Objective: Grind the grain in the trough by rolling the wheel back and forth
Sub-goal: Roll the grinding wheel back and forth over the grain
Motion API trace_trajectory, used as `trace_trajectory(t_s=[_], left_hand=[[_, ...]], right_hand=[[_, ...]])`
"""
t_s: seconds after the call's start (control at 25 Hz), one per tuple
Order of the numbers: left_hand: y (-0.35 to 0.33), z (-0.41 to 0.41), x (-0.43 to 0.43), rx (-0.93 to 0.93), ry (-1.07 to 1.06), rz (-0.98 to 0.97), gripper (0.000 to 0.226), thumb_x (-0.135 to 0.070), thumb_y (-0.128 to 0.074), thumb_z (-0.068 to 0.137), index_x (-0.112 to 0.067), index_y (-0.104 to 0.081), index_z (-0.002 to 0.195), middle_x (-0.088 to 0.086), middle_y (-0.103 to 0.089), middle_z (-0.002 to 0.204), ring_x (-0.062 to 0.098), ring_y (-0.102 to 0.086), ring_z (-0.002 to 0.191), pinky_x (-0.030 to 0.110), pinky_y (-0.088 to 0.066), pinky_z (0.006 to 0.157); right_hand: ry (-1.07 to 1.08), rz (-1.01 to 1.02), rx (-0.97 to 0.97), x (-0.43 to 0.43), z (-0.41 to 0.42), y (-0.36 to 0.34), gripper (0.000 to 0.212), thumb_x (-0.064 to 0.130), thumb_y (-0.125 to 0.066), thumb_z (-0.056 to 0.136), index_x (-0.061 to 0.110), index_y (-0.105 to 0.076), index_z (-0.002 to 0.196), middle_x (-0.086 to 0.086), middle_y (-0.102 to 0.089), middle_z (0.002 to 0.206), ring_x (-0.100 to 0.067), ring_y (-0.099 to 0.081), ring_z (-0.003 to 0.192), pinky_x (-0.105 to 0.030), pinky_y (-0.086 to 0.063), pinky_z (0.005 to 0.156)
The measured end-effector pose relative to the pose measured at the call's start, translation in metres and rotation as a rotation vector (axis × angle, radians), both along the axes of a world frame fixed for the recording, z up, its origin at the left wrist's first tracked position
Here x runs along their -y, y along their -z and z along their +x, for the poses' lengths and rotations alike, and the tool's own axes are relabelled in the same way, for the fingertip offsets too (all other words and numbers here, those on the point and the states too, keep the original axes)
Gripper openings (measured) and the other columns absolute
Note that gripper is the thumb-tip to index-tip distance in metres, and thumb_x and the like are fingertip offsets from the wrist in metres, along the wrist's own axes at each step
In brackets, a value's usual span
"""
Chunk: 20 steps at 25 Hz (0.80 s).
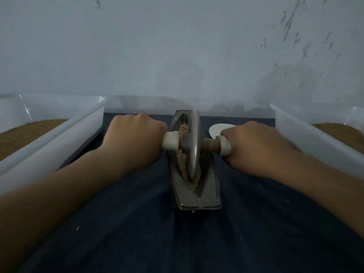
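Note:
A narrow metal trough (206, 196) lies lengthways on the dark blue cloth in the centre. A grey metal wheel (194, 142) stands upright in it, toward its far half. Brownish ground grain (182, 164) lies along the groove left of the wheel and beyond it. A wooden axle (210, 145) with pale wrapped ends passes through the wheel. My left hand (134, 140) grips the left handle and my right hand (254, 146) grips the right handle, fingers curled round them.
A translucent plastic bin (59, 138) with brown grain stands at the left, and another bin (307, 134) with brown grain at the right. A small white dish (216, 129) lies behind my right hand. A pale wall rises just beyond the cloth.

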<state>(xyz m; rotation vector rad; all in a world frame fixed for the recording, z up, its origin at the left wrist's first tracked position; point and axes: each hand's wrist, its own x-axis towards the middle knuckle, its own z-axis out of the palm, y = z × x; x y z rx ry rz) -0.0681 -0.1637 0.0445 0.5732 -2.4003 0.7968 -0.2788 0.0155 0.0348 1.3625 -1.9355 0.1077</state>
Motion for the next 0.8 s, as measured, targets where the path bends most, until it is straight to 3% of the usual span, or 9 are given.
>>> trace_trajectory(t_s=[0.08,0.2,0.32,0.4,0.48,0.56,0.64,0.72,0.8], left_hand=[[0.003,0.004,0.004,-0.028,0.019,0.011,0.037,-0.036,-0.080,0.056,-0.031,-0.043,0.060,-0.011,-0.019,0.053,0.012,-0.013,0.043,0.016,-0.006,0.050],[0.010,-0.023,0.014,-0.013,-0.163,0.155,0.023,-0.037,-0.068,0.081,-0.029,-0.049,0.071,-0.008,-0.035,0.059,0.014,-0.030,0.048,0.026,-0.023,0.047],[-0.010,-0.054,0.021,-0.004,-0.246,0.268,0.009,-0.027,-0.058,0.092,-0.021,-0.065,0.094,0.002,-0.056,0.080,0.023,-0.054,0.069,0.033,-0.038,0.059],[-0.013,-0.047,0.019,0.054,-0.213,0.283,0.010,-0.028,-0.058,0.090,-0.024,-0.065,0.095,0.000,-0.056,0.080,0.022,-0.055,0.069,0.033,-0.039,0.060],[-0.005,-0.018,0.011,0.028,-0.078,0.153,0.007,-0.036,-0.060,0.081,-0.030,-0.057,0.078,-0.008,-0.038,0.062,0.014,-0.035,0.049,0.026,-0.028,0.048],[0.000,0.012,0.003,0.001,0.058,0.003,0.020,-0.048,-0.056,0.065,-0.037,-0.040,0.064,-0.013,-0.018,0.054,0.010,-0.017,0.041,0.017,-0.009,0.046],[-0.007,0.010,0.014,0.058,0.076,0.020,0.019,-0.054,-0.050,0.061,-0.041,-0.036,0.063,-0.014,-0.019,0.053,0.011,-0.021,0.042,0.015,-0.012,0.045],[-0.005,-0.009,0.021,0.129,-0.069,0.195,0.012,-0.050,-0.056,0.075,-0.039,-0.050,0.072,-0.013,-0.038,0.062,0.015,-0.042,0.052,0.025,-0.029,0.048],[-0.011,-0.038,0.025,0.125,-0.207,0.277,0.011,-0.042,-0.058,0.087,-0.033,-0.064,0.092,-0.005,-0.054,0.079,0.021,-0.058,0.071,0.032,-0.039,0.057]], right_hand=[[-0.012,-0.019,-0.072,-0.004,0.001,-0.003,0.025,0.049,-0.051,0.060,0.034,-0.031,0.057,0.017,-0.021,0.045,0.001,-0.018,0.036,-0.013,-0.006,0.043],[0.077,0.136,0.153,0.038,-0.007,-0.011,0.018,0.044,-0.060,0.079,0.033,-0.051,0.068,0.013,-0.050,0.062,-0.014,-0.051,0.055,-0.024,-0.034,0.047],[0.165,0.197,0.420,0.068,-0.010,-0.030,0.013,0.041,-0.063,0.088,0.028,-0.065,0.089,0.003,-0.061,0.086,-0.022,-0.059,0.080,-0.030,-0.044,0.064],[0.158,0.237,0.422,0.057,-0.006,-0.029,0.013,0.042,-0.062,0.090,0.030,-0.064,0.089,0.004,-0.064,0.088,-0.021,-0.061,0.081,-0.031,-0.046,0.064],[0.072,0.151,0.222,0.025,-0.003,-0.013,0.013,0.044,-0.060,0.084,0.034,-0.054,0.077,0.011,-0.056,0.069,-0.014,-0.055,0.060,-0.027,-0.037,0.049],[-0.001,-0.051,-0.043,-0.007,0.004,0.001,0.022,0.048,-0.056,0.068,0.036,-0.037,0.067,0.014,-0.028,0.048,0.000,-0.024,0.040,-0.018,-0.012,0.040],[-0.029,-0.087,-0.078,-0.011,-0.001,0.000,0.027,0.052,-0.053,0.061,0.037,-0.030,0.066,0.016,-0.016,0.045,0.002,-0.013,0.037,-0.014,-0.005,0.042],[0.034,0.027,0.041,0.010,-0.006,-0.001,0.024,0.049,-0.059,0.072,0.037,-0.038,0.066,0.016,-0.036,0.050,-0.002,-0.032,0.041,-0.018,-0.023,0.040],[0.158,0.112,0.281,0.041,-0.010,-0.012,0.021,0.048,-0.061,0.086,0.033,-0.053,0.074,0.010,-0.061,0.073,-0.016,-0.056,0.063,-0.029,-0.048,0.056]])
